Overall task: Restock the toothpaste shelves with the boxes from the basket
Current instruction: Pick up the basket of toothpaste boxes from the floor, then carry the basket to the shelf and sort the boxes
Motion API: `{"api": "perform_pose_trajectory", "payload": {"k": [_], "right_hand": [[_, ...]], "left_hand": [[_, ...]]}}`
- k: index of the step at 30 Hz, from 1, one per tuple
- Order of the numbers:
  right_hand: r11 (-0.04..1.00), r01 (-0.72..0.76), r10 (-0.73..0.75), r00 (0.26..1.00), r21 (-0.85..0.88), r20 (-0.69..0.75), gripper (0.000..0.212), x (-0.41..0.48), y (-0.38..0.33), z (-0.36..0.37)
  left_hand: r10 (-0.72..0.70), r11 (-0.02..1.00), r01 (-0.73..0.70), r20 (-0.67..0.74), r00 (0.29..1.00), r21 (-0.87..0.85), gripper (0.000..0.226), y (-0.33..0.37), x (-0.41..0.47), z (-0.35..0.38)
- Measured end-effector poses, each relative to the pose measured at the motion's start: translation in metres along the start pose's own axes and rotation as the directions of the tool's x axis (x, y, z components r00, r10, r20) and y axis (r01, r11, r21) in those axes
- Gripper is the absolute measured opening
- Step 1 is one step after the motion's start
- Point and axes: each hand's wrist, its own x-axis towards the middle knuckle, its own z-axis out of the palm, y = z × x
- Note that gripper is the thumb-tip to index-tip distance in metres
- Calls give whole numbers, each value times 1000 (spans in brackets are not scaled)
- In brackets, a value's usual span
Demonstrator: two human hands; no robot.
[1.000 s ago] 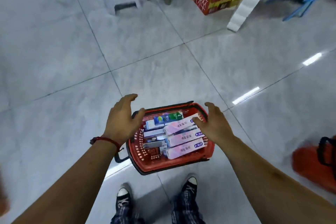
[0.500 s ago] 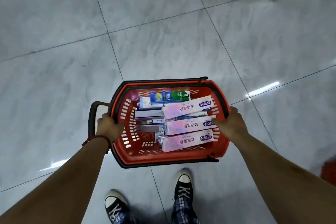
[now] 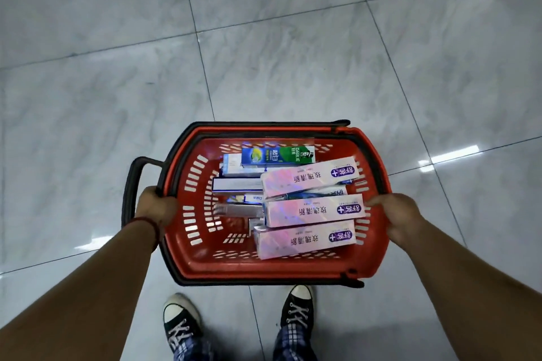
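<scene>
Head view: the red basket (image 3: 264, 268) is over the grey tiled floor (image 3: 264, 53), just beyond the person's black sneakers (image 3: 180, 321). The left hand (image 3: 155, 208) has its grip clamped on the basket's left rim, beside a black handle (image 3: 130, 184) that sticks out to the left. The right hand (image 3: 396, 218) has its grip closed on the right rim. Inside, three pink boxes (image 3: 315, 211) lie side by side toward the right, a green box (image 3: 278, 154) lies at the far end, and pale boxes lie beneath them.

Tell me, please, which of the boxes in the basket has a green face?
The green box at the far end of the basket: its top is green and blue, while the three pink boxes lie nearer you.
</scene>
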Motion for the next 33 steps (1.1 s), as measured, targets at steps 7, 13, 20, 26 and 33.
{"api": "perform_pose_trajectory", "payload": {"k": [7, 13, 20, 26, 33], "right_hand": [[994, 58, -55, 998, -93, 31, 21, -102, -35, 44], [943, 215, -174, 969, -253, 178, 23, -248, -87, 89], [721, 521, -447, 853, -457, 269, 40, -441, -159, 181], [425, 772, -676, 618, -473, 402, 24, -633, -200, 276], [187, 920, -745, 361, -344, 560, 24, -818, -188, 394]], "left_hand": [[-47, 999, 48, -105, 993, 15, 20, -24, -49, -117], [-76, 997, 74, -266, 961, -19, 23, -31, -143, -279], [-104, 975, 0, -453, 885, -224, 35, -48, -272, -490], [-209, 924, -64, -640, 739, -376, 47, -99, -365, -658], [-329, 862, -147, -757, 565, -484, 36, -192, -427, -806]]}}
